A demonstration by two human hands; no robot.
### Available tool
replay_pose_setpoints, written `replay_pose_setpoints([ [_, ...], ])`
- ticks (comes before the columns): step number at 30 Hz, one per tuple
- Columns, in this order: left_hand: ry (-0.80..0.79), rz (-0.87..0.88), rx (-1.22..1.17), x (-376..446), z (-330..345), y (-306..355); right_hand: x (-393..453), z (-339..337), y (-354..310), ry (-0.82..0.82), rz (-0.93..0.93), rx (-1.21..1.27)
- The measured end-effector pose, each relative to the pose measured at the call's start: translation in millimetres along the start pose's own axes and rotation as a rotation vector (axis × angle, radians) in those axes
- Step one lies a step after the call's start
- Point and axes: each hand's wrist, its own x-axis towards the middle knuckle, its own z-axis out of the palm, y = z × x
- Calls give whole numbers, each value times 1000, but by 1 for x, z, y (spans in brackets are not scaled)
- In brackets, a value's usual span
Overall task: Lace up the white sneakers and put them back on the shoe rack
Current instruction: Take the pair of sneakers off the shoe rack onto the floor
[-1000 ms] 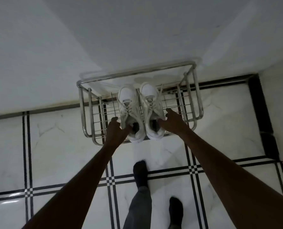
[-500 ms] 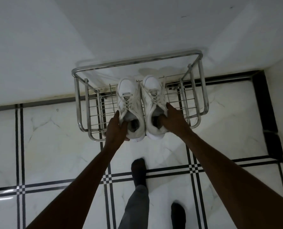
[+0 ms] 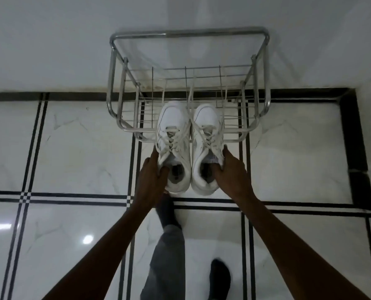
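Two white sneakers are side by side, toes pointing toward the wall. The left sneaker [image 3: 173, 135] is gripped at its collar by my left hand [image 3: 153, 176], thumb inside the opening. The right sneaker [image 3: 206, 135] is gripped the same way by my right hand [image 3: 230, 172]. Both shoes show crossed laces with loose ends. They are held in front of the metal wire shoe rack [image 3: 115, 68], their toes over its front rail and their heels out over the floor. The rack's wire shelves have nothing else on them.
The rack stands against a white wall [image 3: 50, 40] on a glossy white tiled floor [image 3: 72, 148] with black lines. My feet in dark socks [image 3: 167, 211] and a grey trouser leg [image 3: 169, 256] are below the shoes. A black border runs along the right corner.
Both hands have pulled the sneakers back off the rack shelf toward me and lifted them; earlier they rested on the rack with my hands at their heels.
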Motion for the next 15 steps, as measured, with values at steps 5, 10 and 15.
replay_pose_setpoints([
  [5, -44, -105, -78, -57, 39, -49, -39, 31, 62, -92, 67, -95],
  [10, -72, -125, -86, -73, 74, -102, -49, 77, 125, -98, 81, -134],
  [15, -102, -130, -65, -73, 126, -187, -46, 142, 200, -86, 96, -140],
])
